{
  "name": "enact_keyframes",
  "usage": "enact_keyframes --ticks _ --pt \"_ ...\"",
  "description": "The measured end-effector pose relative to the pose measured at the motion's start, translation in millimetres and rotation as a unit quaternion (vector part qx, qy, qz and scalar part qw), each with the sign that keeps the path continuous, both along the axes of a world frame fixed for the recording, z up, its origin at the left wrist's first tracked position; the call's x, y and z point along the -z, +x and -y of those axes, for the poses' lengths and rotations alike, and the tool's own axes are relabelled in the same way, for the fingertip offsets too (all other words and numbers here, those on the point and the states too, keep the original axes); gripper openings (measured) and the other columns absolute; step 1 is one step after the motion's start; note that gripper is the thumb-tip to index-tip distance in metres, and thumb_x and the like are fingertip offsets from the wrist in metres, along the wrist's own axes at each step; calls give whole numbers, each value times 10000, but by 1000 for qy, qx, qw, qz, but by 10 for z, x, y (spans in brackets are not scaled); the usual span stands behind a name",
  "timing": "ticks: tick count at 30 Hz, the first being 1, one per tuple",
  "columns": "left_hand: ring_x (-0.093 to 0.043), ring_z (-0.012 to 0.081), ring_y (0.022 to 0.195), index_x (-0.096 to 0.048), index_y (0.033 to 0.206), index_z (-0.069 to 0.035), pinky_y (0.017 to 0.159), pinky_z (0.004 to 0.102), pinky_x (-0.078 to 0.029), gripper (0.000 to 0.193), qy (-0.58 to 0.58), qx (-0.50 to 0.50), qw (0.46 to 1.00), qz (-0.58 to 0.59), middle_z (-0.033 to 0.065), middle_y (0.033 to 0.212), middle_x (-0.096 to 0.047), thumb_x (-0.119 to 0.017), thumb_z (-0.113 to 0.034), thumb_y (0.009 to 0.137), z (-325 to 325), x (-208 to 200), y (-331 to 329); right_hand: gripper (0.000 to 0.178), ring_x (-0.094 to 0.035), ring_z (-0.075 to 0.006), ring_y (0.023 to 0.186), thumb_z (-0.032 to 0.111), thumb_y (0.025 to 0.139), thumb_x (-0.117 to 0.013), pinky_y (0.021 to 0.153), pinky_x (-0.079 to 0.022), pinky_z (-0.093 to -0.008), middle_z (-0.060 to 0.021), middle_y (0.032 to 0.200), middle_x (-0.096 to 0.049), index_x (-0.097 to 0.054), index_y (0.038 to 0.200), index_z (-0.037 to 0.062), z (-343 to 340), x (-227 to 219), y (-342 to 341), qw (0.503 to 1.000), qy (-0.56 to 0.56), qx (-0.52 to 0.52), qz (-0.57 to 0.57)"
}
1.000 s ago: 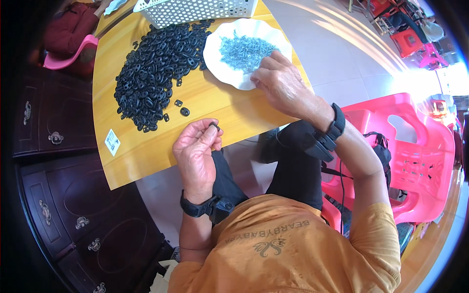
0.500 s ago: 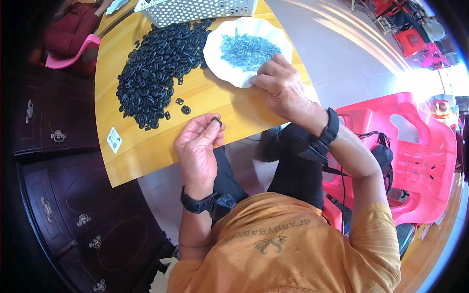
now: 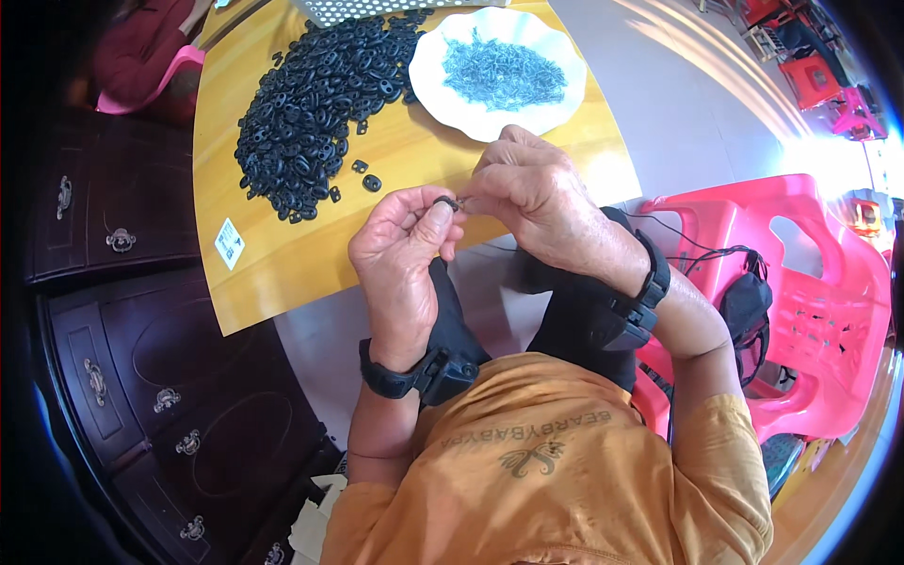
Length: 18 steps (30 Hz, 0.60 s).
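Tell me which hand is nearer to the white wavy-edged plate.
Right. The right hand is just below the plate in the picture, its knuckles against the near rim; the left hand is farther off, lower and to the left, at the table's near edge.

The small piece (image 3: 444,201) I pinched was black, like the heap (image 3: 311,113) on my yellow, wood-grained table (image 3: 273,273). My plate (image 3: 429,71) was white, its slivers (image 3: 504,75) silvery blue-grey. I wore an orange shirt (image 3: 603,508) with a dark print (image 3: 539,459) and black wristbands (image 3: 384,379); the chair (image 3: 829,367) was pink.
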<state>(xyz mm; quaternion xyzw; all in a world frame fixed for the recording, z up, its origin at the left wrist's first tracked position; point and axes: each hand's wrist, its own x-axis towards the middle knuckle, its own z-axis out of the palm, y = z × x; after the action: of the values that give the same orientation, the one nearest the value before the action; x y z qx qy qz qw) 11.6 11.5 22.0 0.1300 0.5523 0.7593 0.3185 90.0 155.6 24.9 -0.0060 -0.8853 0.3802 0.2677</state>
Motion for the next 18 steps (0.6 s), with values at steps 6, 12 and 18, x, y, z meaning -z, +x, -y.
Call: enact_keyframes --ticks 6,12,18 --pt "-537 71 654 -606 930 32 558 185 -411 92 -21 20 999 -22 51 801 -621 -588 -21 857 11 -7 30 109 -477 -247 697 36 661 -706 603 -410 -342 -61 675 -515 -624 733 30 -3 2 19 1000 13 1 1" --pt "-526 62 663 -605 934 25 560 173 -397 93 -39 13 997 -66 33 802 -615 -587 -26 859 8 -9 45 118 -475 -245 695 45 650 -711 596 -410 -338 -56 670 -512 -630 734 35 1 2 17 1000 16 -4 -7" --pt "-542 77 673 -610 936 45 567 181 -410 111 -43 -4 994 -99 52 816 -618 -607 -7 838 16 19 72 120 -469 -250 689 43 646 -707 588 -406 -339 -57 662 -501 -630 737 35 11 2 13 1000 30 -6 0"
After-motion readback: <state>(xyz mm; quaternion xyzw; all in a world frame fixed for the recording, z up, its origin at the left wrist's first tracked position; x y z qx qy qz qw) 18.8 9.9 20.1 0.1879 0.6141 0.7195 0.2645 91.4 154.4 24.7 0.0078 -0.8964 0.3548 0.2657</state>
